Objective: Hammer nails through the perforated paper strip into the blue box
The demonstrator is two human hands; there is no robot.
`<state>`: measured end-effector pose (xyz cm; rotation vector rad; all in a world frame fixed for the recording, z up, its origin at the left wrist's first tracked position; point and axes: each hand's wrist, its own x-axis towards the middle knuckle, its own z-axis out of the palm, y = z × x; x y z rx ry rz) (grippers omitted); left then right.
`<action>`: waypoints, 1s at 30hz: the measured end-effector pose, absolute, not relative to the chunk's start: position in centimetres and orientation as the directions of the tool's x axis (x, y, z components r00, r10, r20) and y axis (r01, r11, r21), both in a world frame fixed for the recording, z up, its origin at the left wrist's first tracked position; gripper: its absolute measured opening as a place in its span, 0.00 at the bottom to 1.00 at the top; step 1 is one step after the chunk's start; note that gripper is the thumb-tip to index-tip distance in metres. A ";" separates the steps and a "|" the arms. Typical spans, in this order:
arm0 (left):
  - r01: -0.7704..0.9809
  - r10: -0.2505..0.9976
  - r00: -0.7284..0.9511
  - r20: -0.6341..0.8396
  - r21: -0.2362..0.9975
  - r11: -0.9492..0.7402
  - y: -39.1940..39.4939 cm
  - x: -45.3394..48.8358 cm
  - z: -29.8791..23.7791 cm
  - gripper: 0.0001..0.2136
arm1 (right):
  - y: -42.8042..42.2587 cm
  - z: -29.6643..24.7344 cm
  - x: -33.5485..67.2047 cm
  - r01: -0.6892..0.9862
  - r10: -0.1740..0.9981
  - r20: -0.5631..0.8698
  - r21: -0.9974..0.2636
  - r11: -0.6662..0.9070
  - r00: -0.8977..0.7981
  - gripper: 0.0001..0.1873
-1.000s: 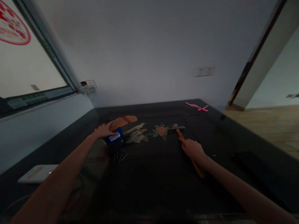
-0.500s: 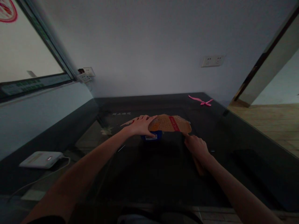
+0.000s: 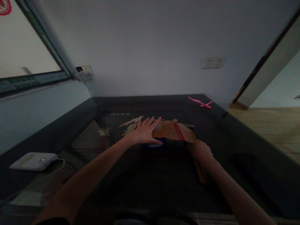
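Observation:
A flat brown, speckled piece with a red band [image 3: 169, 131] lies across the middle of the dark tabletop; its exact kind is unclear. My left hand [image 3: 145, 131] rests over its left end with the fingers spread and the thumb apart. Below that end, a blue box-like thing [image 3: 156, 143] shows close to my thumb. My right hand [image 3: 201, 150] is closed at the piece's right corner, round a brown wooden-looking handle [image 3: 200, 173] that sticks out below the fist. Whether handle and piece are joined is hidden. A thin grey strip [image 3: 189, 125] shows just behind the piece.
A pink ribbon [image 3: 203, 103] lies at the far right of the dark table [image 3: 168, 187]. At the left is a white device [image 3: 34, 161] with a cable. A dark flat object [image 3: 255, 175] lies at the right. Wall sockets [image 3: 213, 62] are behind.
The brown piece and both hands sit slightly lower and farther right in view. My left fingers have spread wider. More of the grey strip behind the piece shows.

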<state>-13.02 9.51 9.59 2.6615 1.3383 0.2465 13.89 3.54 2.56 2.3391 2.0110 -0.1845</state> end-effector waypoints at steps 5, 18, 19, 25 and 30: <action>0.680 0.811 0.259 0.525 0.497 -0.539 10.2 -22.4 9.3 0.28 | 3.6 2.4 14.3 0.990 0.981 -0.147 -0.033 -0.136 0.130 0.19; 0.900 0.899 0.436 0.040 0.009 -0.436 6.2 -31.4 -1.7 0.25 | 3.6 2.3 14.3 0.991 0.978 -0.160 -0.002 -0.134 0.132 0.22; 0.890 0.890 0.456 0.027 0.004 -0.456 6.1 -31.2 -1.7 0.25 | 3.6 2.2 14.3 0.991 0.978 -0.159 0.000 -0.136 0.134 0.22; 0.810 0.810 0.586 -0.019 0.018 -0.586 3.5 -28.4 -0.4 0.24 | 3.6 2.2 14.3 0.992 0.981 -0.154 -0.003 -0.123 0.122 0.22; 0.766 0.764 0.643 -0.052 0.050 -0.641 1.3 -24.7 0.5 0.26 | 3.5 2.5 14.2 0.992 0.979 -0.162 -0.002 -0.127 0.125 0.21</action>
